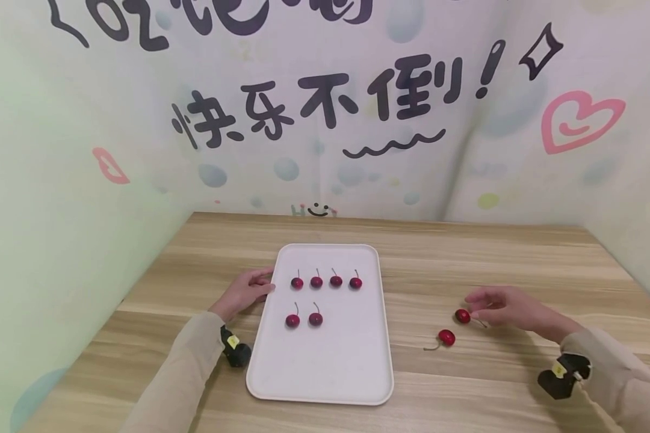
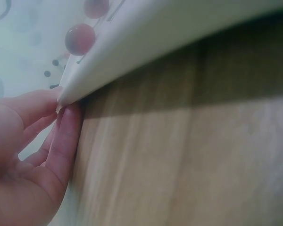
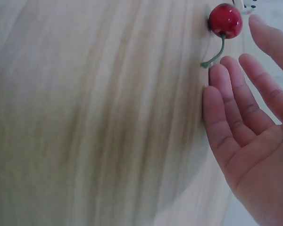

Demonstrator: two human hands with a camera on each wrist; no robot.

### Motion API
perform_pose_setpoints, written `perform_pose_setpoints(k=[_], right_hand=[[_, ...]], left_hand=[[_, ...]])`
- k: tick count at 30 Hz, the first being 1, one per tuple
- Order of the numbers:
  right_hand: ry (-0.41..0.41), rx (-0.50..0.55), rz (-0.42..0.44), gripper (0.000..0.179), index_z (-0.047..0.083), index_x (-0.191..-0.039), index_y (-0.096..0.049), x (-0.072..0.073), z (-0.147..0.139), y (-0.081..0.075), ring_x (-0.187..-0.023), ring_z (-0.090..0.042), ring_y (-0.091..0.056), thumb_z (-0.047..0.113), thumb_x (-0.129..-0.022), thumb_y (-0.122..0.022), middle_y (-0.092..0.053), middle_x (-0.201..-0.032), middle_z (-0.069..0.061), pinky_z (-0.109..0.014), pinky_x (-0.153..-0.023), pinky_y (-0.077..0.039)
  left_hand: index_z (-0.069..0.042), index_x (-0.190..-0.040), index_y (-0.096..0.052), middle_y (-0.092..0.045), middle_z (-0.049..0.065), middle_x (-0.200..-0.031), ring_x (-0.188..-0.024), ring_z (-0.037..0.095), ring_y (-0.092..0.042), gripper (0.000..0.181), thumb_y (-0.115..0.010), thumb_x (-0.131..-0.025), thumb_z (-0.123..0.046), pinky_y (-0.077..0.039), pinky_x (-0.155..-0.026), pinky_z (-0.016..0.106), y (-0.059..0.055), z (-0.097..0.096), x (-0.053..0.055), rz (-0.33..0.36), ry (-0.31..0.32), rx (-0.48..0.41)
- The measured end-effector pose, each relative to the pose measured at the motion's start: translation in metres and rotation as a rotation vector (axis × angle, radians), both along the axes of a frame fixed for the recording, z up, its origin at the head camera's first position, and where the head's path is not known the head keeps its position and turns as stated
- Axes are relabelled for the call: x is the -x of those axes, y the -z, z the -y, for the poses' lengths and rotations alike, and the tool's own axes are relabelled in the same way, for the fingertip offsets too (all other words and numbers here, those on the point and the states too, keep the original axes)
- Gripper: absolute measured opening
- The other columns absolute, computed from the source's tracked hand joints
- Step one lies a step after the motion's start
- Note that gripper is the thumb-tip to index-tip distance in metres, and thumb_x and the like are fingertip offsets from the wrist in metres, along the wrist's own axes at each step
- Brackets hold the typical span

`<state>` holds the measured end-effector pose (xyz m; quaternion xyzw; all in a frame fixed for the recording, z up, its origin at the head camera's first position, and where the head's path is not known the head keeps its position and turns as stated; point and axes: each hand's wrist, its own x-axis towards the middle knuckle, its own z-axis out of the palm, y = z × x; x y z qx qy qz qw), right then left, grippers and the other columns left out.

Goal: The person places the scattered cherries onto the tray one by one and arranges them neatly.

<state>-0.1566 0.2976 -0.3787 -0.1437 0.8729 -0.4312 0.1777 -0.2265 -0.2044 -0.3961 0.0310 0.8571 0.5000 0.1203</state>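
My left hand [image 1: 249, 288] pinches the left rim of a white tray [image 1: 341, 367], thumb on top and fingers under the edge in the left wrist view. On the tray stand several dark red cherries in two rows; one cherry [image 1: 297, 283] is at the back left, another cherry [image 1: 315, 319] in the front row. To the right, my right hand [image 1: 501, 308] reaches over the table with parted fingers around a red cherry [image 1: 463, 316]. In the right wrist view a glossy cherry [image 3: 225, 20] with a green stem lies just beyond the fingertips, and the palm holds nothing.
A second loose cherry [image 1: 446, 338] lies on the wooden table [image 1: 466, 403], nearer the tray, its stem pointing left. Behind the table hangs a printed white backdrop [image 1: 325, 174]. Black wrist cameras sit on both sleeves.
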Motion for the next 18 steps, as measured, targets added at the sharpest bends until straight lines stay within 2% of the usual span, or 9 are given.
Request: perform_pose_setpoints(k=[9, 18], right_hand=[[-0.047, 0.031, -0.049, 0.036, -0.007, -0.106, -0.056, 0.0, 0.0005, 0.0054, -0.082, -0.005, -0.056, 0.014, -0.079, -0.066, -0.06, -0.095, -0.011, -0.022, -0.067, -0.049], [-0.017, -0.013, -0.07, 0.03, -0.002, -0.099, -0.061, -0.0009, 0.0047, 0.0092, -0.074, -0.007, -0.052, 0.018, -0.078, -0.068, -0.059, -0.085, -0.006, -0.021, -0.062, -0.046]], left_hand=[[-0.002, -0.129, -0.044, -0.056, 0.014, -0.099, -0.084, 0.018, -0.054, 0.045, -0.056, -0.087, -0.01, -0.051, -0.075, 0.03, 0.0012, 0.0014, 0.0004, -0.01, 0.014, -0.007], [-0.001, -0.129, -0.044, -0.056, 0.014, -0.097, -0.083, 0.018, -0.055, 0.045, -0.056, -0.086, -0.009, -0.051, -0.075, 0.029, 0.0012, 0.0014, 0.0008, -0.009, 0.016, -0.015]])
